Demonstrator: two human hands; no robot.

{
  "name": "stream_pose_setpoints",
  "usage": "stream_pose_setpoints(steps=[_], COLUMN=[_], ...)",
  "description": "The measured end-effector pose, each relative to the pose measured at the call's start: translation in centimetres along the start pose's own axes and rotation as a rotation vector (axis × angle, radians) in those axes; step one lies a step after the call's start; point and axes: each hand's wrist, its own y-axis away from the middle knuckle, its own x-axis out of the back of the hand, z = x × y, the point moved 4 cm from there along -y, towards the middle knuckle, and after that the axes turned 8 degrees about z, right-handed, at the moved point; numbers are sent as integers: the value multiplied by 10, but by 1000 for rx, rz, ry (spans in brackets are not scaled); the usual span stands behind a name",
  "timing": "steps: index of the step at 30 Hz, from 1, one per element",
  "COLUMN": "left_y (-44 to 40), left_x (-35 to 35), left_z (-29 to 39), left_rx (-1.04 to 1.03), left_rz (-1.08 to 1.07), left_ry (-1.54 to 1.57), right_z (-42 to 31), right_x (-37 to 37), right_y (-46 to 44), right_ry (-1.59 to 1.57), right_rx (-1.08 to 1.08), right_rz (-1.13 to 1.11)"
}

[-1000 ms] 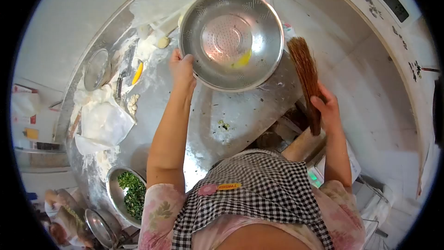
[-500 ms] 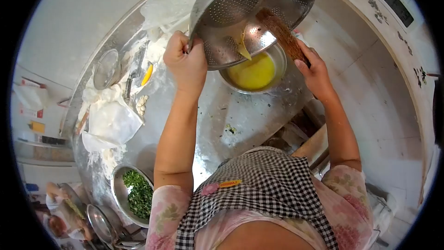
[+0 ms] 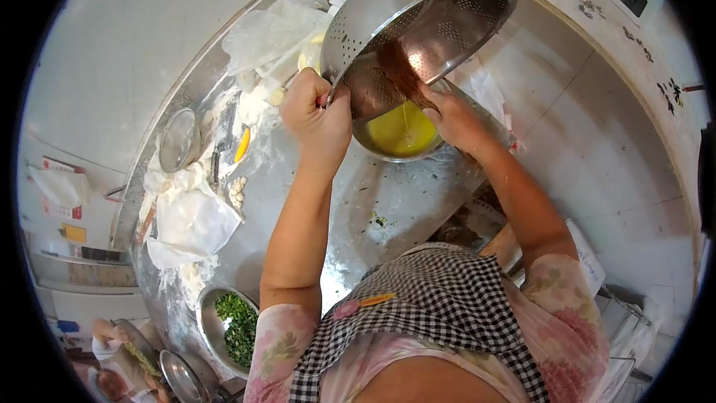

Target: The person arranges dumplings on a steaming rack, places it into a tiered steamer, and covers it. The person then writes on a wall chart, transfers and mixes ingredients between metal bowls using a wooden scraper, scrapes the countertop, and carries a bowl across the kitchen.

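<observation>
My left hand (image 3: 319,113) grips the rim of a large metal colander (image 3: 462,26), which is tipped on its side with its opening toward me. A brown fibre brush (image 3: 399,71) is in my right hand (image 3: 456,121), its bristles against the colander's inner wall. Under the colander's lower edge stands a metal bowl (image 3: 373,152), partly covered by the colander and my right hand. Yellow liquid (image 3: 394,131) fills its lower part, and a thin stream drops into it.
Flour, a white cloth (image 3: 190,227), a sieve (image 3: 180,140) and a yellow-handled tool (image 3: 242,145) lie on the left of the metal table (image 3: 287,201). Nearer me is a bowl (image 3: 206,326) of chopped greens (image 3: 240,328). Another person (image 3: 119,358) is at lower left.
The colander has tipped further over, showing more of its outside. My right hand has moved left and inward, taking the brush deeper into the colander.
</observation>
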Motion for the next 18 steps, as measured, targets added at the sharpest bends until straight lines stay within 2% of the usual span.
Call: stream_pose_setpoints(steps=[4, 7, 10, 13, 16, 18], left_y=[1, 8, 16, 13, 5, 0], left_x=[-5, -11, -16, -13, -8, -4], left_z=[-11, -20, -31, -31, -47, -52], left_rx=[16, 80, 72, -39, 31, 90], left_rz=[3, 0, 14, 51, 170, 201], left_ry=[70, 94, 39, -52, -22, -12], right_z=[-3, 6, 14, 19, 41, 41], right_x=[-2, 2, 6, 14, 15, 22], right_y=[-12, -20, -19, -7, 0, 2], right_ry=[56, 9, 81, 390, 332, 376], right_rx=[129, 184, 260, 257, 171, 272], right_rz=[-150, -376, -489, -575, -515, -417])
